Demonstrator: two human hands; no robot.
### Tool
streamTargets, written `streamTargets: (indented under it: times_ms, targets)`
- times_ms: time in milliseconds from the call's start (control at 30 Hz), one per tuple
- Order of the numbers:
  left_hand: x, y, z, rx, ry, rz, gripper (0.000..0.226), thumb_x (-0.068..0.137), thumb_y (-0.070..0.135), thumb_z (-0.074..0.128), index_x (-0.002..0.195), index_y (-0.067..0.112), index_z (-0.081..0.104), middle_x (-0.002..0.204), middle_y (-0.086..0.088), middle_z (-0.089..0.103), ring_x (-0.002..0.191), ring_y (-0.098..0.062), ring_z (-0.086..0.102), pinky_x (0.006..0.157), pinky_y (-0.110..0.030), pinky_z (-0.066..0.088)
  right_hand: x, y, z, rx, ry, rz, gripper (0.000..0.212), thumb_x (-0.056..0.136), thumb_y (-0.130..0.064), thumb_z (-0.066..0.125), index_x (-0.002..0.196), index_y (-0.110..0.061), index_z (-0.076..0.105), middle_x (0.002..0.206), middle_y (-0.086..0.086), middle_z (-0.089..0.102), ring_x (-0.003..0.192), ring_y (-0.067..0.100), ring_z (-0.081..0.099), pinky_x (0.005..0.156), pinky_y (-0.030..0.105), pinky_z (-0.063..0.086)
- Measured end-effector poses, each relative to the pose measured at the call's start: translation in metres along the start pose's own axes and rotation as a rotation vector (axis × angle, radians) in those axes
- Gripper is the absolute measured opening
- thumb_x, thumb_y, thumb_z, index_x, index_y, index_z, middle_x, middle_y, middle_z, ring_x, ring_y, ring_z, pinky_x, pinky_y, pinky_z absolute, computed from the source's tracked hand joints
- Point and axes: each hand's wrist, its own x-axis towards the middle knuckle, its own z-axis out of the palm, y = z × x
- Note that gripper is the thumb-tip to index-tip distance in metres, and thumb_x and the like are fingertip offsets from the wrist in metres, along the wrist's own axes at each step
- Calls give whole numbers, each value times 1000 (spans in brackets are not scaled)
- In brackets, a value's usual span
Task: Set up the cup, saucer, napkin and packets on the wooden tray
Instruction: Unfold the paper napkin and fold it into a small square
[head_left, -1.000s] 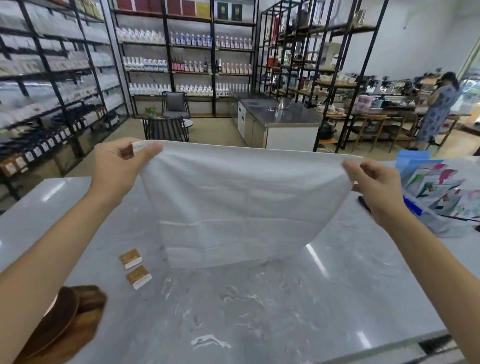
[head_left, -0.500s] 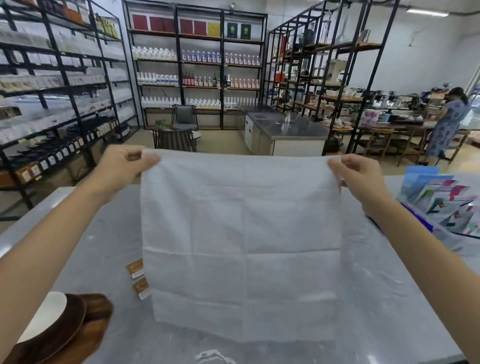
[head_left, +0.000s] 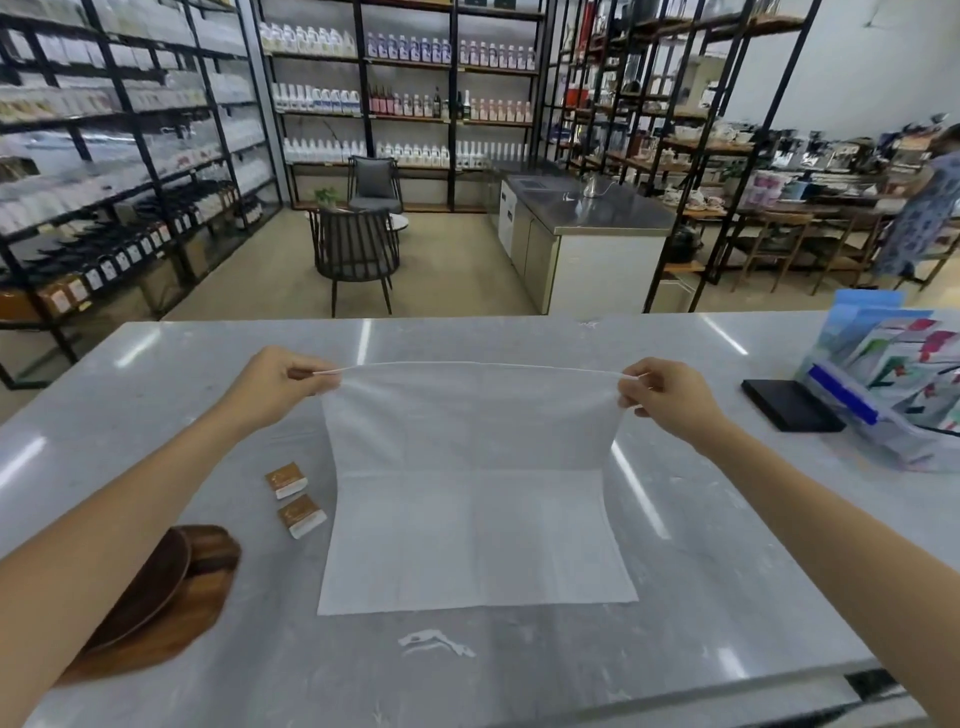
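Observation:
A large white napkin (head_left: 472, 499) is spread in front of me, its near half lying flat on the marble counter (head_left: 701, 545) and its far edge lifted. My left hand (head_left: 278, 387) pinches the far left corner and my right hand (head_left: 662, 392) pinches the far right corner. Two small brown-and-white packets (head_left: 293, 499) lie on the counter just left of the napkin. At the lower left, partly behind my left forearm, a dark wooden saucer (head_left: 150, 587) rests on the wooden tray (head_left: 208, 597). No cup is in view.
A black flat object (head_left: 789, 405) and a stack of colourful bags (head_left: 893, 374) sit at the counter's right end. Beyond the counter are chairs, shelving racks and a steel-topped cabinet. A person stands far right in the background.
Both hands have lowered the napkin from hanging upright in the air down onto the counter, so its lower half now lies flat.

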Motion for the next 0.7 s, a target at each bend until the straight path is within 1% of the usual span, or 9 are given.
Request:
streamTargets:
  times_ms: [100,200,300,367,433,500,533,633,700]
  targets:
    - [-21,-10,1,31,8,7,14,85,18,77,93,29,79,89,17,74,83,15,66,75,-14,49,-20,14,-1,14,-35,-10,7,97,-19,66,94,-15,71,85,3,78,81,13,76,65,23,63]
    - [-49,-17,9,56,-5,11,15,84,15,78,97,22,81,91,11,76,83,16,66,72,-2,50,-42,26,-2,-17,-57,-23,8,96,-17,67,99,-12,73,90,2,78,81,6,75,68,18,62]
    - [-83,-22,20,43,-52,19,18,83,9,78,97,19,82,92,7,78,85,7,70,70,-4,51,-66,42,2,-34,-75,-31,4,93,-16,71,96,-15,74,90,0,78,83,11,75,72,27,63]
    - [-108,-29,30,36,-60,10,21,82,2,78,96,17,82,91,1,80,86,-1,71,72,-5,50,-82,56,6,-71,-98,-46,4,93,-16,72,95,-18,75,89,-5,78,85,9,75,75,31,61]
    - [-133,-39,42,31,-72,-28,24,82,-3,76,96,16,82,95,0,80,90,-6,71,76,-6,48,-99,72,12,-100,-118,-63,6,92,-17,73,93,-22,75,89,-12,78,86,4,74,77,25,58]
    - [-153,-51,53,49,-106,-72,26,83,-3,75,96,18,83,100,5,79,92,-6,72,82,-8,50,-115,87,21,-123,-129,-70,9,92,-18,74,92,-27,75,88,-20,76,85,-6,72,73,8,51]
    - [-161,-57,59,72,-126,-85,27,84,-3,75,96,19,83,102,5,78,93,-7,72,85,-9,50,-123,94,25,-140,-136,-67,11,92,-19,74,92,-29,74,89,-22,75,87,-11,69,71,3,48]
    - [-179,-76,71,154,-170,-73,29,84,-5,73,97,19,83,105,4,77,97,-12,72,86,-6,48,-145,116,41,-181,-182,-60,15,91,-19,74,93,-33,73,93,-24,74,93,-17,65,70,1,49]
    - [-186,-87,78,194,-191,-64,29,85,-5,73,98,19,82,106,3,77,99,-13,72,90,-12,51,-158,128,50,-204,-211,-53,20,90,-16,75,92,-35,72,93,-24,73,93,-15,66,71,0,49]
